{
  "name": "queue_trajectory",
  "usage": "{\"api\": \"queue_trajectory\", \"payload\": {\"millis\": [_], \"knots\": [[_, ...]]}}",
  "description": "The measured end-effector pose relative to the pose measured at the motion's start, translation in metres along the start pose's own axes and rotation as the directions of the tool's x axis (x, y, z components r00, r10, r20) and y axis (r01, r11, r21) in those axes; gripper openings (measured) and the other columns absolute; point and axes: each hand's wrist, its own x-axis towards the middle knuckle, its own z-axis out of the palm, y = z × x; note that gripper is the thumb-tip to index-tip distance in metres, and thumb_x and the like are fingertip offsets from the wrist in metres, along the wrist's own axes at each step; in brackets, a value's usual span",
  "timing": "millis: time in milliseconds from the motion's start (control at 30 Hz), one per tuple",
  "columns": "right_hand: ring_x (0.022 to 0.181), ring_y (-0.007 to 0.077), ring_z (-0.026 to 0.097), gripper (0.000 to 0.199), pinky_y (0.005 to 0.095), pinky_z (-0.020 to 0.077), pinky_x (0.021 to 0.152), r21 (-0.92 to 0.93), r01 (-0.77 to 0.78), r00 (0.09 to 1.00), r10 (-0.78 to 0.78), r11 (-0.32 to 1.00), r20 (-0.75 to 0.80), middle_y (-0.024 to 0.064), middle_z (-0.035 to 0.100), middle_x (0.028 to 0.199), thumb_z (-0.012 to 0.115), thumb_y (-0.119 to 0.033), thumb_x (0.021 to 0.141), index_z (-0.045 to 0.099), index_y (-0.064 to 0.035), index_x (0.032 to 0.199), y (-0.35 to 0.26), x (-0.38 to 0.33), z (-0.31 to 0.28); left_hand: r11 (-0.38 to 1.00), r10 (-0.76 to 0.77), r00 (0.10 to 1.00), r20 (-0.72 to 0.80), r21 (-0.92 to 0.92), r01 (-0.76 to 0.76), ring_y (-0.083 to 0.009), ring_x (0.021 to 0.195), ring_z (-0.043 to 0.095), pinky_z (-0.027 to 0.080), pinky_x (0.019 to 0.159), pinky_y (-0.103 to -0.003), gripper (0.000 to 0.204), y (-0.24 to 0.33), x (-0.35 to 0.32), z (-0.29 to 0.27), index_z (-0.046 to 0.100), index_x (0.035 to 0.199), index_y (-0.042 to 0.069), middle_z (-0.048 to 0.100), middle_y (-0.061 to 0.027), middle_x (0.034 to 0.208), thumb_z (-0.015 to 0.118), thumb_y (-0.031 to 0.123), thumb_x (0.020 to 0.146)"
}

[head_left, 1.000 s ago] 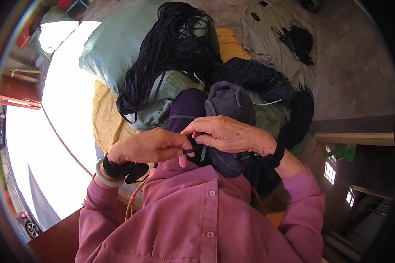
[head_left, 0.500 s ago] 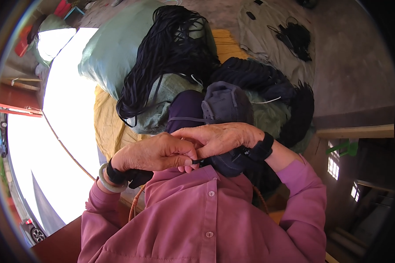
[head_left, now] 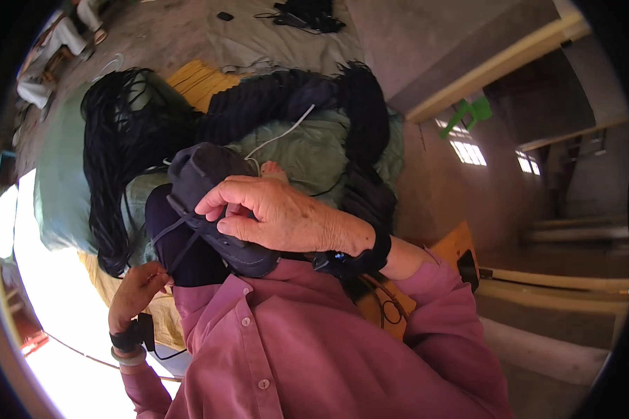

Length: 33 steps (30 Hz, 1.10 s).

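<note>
Across my lap lies a dark grey fabric piece (head_left: 206, 174), rounded and stitched; its exact kind is unclear. My right hand (head_left: 279, 213) hovers over it, fingers bent and thumb apart, with nothing visible between them. A thin dark cord (head_left: 182, 255) runs from the grey piece over my dark-clad leg (head_left: 162, 220) to my left hand (head_left: 141, 286). There the fingers are pinched together at the cord's end, low on the left. Both wrists wear black bands, the left one also a pale bangle (head_left: 128, 359).
Bundles of black cords (head_left: 129, 105) drape over a green sack (head_left: 66, 181); a thick black bundle (head_left: 363, 98) curves around beyond my lap. A bare foot (head_left: 273, 170) shows past my right hand. A white cord (head_left: 286, 133) lies on green sacking. A person (head_left: 63, 38) sits far left.
My hands, together at a small black piece before, are now apart: the left has gone down and left, the right stays over the grey piece. The view has swung right.
</note>
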Motion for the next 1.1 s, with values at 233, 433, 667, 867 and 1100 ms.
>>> {"api": "queue_trajectory", "payload": {"millis": [233, 433, 667, 867, 1100], "knots": [[0.094, 0.0169, 0.068, 0.032, 0.0307, 0.0542, 0.081, -0.042, -0.270, 0.892, 0.233, 0.962, -0.388, 0.0086, 0.067, 0.107, 0.069, -0.005, 0.098, 0.065, -0.0045, 0.130, -0.007, -0.127, -0.010, 0.990, -0.042, 0.999, 0.005, 0.135, 0.041, -0.0096, 0.068, 0.060, 0.046, 0.063, -0.027, 0.017, 0.008, 0.024, -0.004, 0.072, 0.093, -0.003, 0.067, -0.0025, 0.073, 0.071, 0.013, 0.096], [0.088, 0.0164, 0.067, 0.027, 0.0312, 0.0551, 0.079, 0.042, -0.487, 0.432, 0.283, 0.872, -0.856, 0.0081, 0.070, 0.108, 0.066, -0.007, 0.098, 0.067, -0.0060, 0.125, -0.005, -0.208, -0.030, 0.987, 0.072, 0.987, -0.142, 0.151, -0.050, -0.0071, 0.067, 0.053, 0.041, 0.061, -0.025, 0.016, 0.026, 0.032, -0.006, 0.068, 0.103, -0.001, 0.062, -0.0004, 0.078, 0.069, 0.015, 0.100], [0.112, 0.0296, 0.065, 0.045, 0.0397, 0.0526, 0.099, 0.049, -0.911, -0.026, 0.061, 0.409, -0.998, 0.0161, 0.064, 0.126, 0.059, 0.002, 0.089, 0.060, -0.0039, 0.134, 0.044, -0.359, -0.060, 0.964, 0.265, 0.920, -0.288, 0.086, -0.251, -0.0052, 0.072, 0.046, 0.038, 0.065, -0.022, 0.016, 0.028, 0.053, -0.003, 0.067, 0.111, 0.001, 0.061, 0.0015, 0.087, 0.063, 0.016, 0.107], [0.140, 0.0406, 0.050, 0.061, 0.0432, 0.0407, 0.118, 0.302, -0.952, -0.305, 0.227, -0.048, -0.925, 0.0246, 0.056, 0.147, 0.059, 0.002, 0.086, 0.054, 0.0005, 0.146, 0.065, -0.462, -0.070, 0.949, 0.311, 0.906, -0.287, 0.049, -0.310, -0.0046, 0.074, 0.049, 0.040, 0.067, -0.021, 0.015, 0.039, 0.060, 0.005, 0.067, 0.111, 0.002, 0.064, 0.0008, 0.089, 0.064, 0.016, 0.107], [0.149, 0.0339, 0.042, 0.072, 0.0466, 0.0412, 0.119, 0.214, -0.941, -0.308, 0.400, -0.263, -0.863, 0.0149, 0.045, 0.161, 0.067, -0.007, 0.089, 0.042, -0.0077, 0.156, 0.109, -0.541, -0.078, 0.941, 0.336, 0.913, -0.230, 0.044, -0.335, -0.0043, 0.075, 0.051, 0.041, 0.067, -0.021, 0.020, 0.053, 0.054, 0.020, 0.067, 0.108, 0.002, 0.064, 0.0014, 0.088, 0.065, 0.022, 0.106]]}}
